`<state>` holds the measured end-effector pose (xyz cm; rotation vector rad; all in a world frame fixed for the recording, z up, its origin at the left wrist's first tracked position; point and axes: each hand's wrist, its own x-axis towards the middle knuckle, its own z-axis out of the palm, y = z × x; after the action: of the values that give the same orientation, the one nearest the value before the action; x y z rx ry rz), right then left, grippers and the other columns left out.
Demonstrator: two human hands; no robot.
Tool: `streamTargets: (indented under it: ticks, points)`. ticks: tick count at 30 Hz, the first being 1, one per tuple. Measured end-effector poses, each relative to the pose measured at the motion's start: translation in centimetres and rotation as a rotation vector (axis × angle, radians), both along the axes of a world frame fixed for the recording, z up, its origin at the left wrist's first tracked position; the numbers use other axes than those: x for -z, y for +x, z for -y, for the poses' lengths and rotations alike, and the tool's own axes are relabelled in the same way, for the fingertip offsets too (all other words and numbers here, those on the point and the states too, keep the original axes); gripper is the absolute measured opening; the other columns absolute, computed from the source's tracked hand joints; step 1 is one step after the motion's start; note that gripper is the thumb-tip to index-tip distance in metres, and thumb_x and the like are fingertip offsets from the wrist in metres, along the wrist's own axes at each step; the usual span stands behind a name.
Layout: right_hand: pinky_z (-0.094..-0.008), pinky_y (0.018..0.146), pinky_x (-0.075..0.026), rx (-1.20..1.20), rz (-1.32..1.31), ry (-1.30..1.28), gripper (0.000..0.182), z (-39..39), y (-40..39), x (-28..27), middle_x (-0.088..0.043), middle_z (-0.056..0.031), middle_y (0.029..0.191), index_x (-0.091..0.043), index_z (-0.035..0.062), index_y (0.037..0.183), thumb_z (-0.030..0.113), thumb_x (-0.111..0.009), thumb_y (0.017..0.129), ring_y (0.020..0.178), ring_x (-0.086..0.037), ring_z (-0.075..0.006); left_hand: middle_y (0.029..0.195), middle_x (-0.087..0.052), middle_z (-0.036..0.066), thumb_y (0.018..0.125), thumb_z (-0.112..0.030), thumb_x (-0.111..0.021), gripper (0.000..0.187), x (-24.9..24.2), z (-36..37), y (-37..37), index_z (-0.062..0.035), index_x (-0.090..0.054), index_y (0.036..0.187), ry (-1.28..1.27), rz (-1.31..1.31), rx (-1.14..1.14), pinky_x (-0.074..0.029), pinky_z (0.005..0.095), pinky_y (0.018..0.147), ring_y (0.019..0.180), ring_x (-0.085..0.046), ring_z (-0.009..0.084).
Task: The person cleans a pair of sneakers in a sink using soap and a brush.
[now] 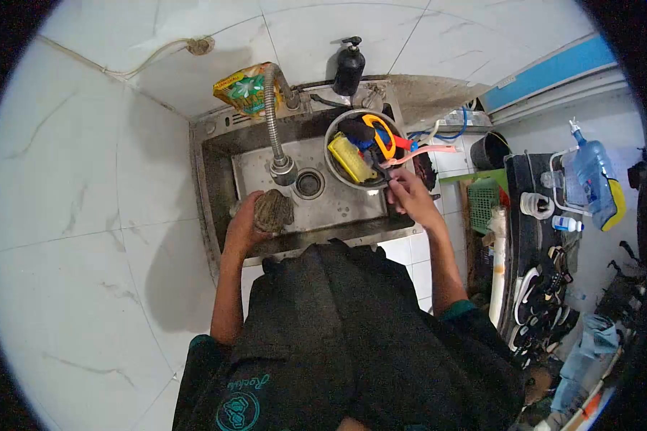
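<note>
My left hand [244, 224] is closed around a rough, brownish-grey clump [274, 210] over the left part of the steel sink [338, 221]; its exact kind I cannot make out. At the sink's right side stands a round grey basin [328, 156] filled with cleaning tools. Among them are a yellow sponge-like block [351, 158] and a yellow-orange handle [382, 135]. My right hand [412, 197] pinches a black handle [385, 173] at the basin's near right rim. What that handle belongs to is hidden among the other tools.
A flexible metal faucet [270, 108] hangs over the sink, near the drain [310, 184]. Behind stand a yellow-green pouch [246, 90] and a black pump bottle [349, 68]. To the right are a green basket [484, 205], a blue water jug [594, 169] and several shoes [535, 294].
</note>
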<state>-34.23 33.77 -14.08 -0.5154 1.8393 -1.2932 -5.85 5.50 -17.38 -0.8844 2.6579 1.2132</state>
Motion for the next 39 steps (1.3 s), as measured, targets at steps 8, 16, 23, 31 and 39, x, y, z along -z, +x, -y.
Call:
streamTargets:
  ticks: [8,16,23,31,39]
  points:
    - [-0.0269,0.049,-0.041,0.134,0.359,-0.355,0.024,13.9,-4.2,1.0,-0.054,-0.0044,0.072,-0.054,0.0052,0.109,0.022,-0.046,0.094,0.056,-0.05,-0.0145,0.131,-0.052,0.013,0.05,-0.001,-0.088,0.095,-0.5,-0.8,0.6,-0.0107,-0.042,0.133,-0.122,-0.145,-0.025,-0.043,0.0424,0.102,0.123,-0.05,0.0351]
    - [-0.0339,0.05,-0.037,0.11,0.616,-0.135,0.075,21.4,-11.5,-1.1,-0.047,0.0004,0.062,-0.051,0.0142,0.081,0.089,-0.047,0.068,0.051,-0.043,-0.0161,0.134,-0.05,0.013,0.051,-0.004,-0.089,0.096,0.6,-0.7,0.9,-0.0123,-0.042,0.135,-0.09,-0.102,-0.122,-0.043,0.0431,0.104,0.124,-0.049,0.0339]
    - [-0.0348,0.05,-0.036,0.107,0.597,-0.071,0.081,22.9,-12.6,-2.5,-0.044,0.0008,0.06,-0.048,0.0126,0.083,0.092,-0.045,0.065,0.05,-0.043,-0.0161,0.136,-0.048,0.012,0.052,-0.005,-0.09,0.097,0.2,-0.9,0.9,-0.0128,-0.041,0.136,-0.084,-0.082,-0.12,-0.044,0.0445,0.103,0.126,-0.047,0.034]
    - [-0.0386,0.055,-0.034,0.168,0.731,-0.141,0.074,24.6,-14.2,-2.3,-0.041,0.002,0.06,-0.047,0.0157,0.075,0.089,-0.039,0.071,0.052,-0.04,-0.0176,0.135,-0.049,0.013,0.052,-0.007,-0.09,0.096,0.9,-0.6,1.0,-0.0121,-0.042,0.135,-0.081,-0.148,-0.147,-0.044,0.0442,0.101,0.125,-0.048,0.0345]
    - [-0.0377,0.056,-0.032,0.225,0.772,-0.157,0.071,25.1,-14.2,-2.2,-0.041,0.0023,0.059,-0.045,0.0162,0.069,0.087,-0.039,0.072,0.052,-0.039,-0.0175,0.132,-0.051,0.014,0.051,-0.01,-0.09,0.096,0.6,-0.5,0.8,-0.01,-0.043,0.134,-0.108,-0.19,-0.135,-0.044,0.0417,0.102,0.122,-0.051,0.0343]
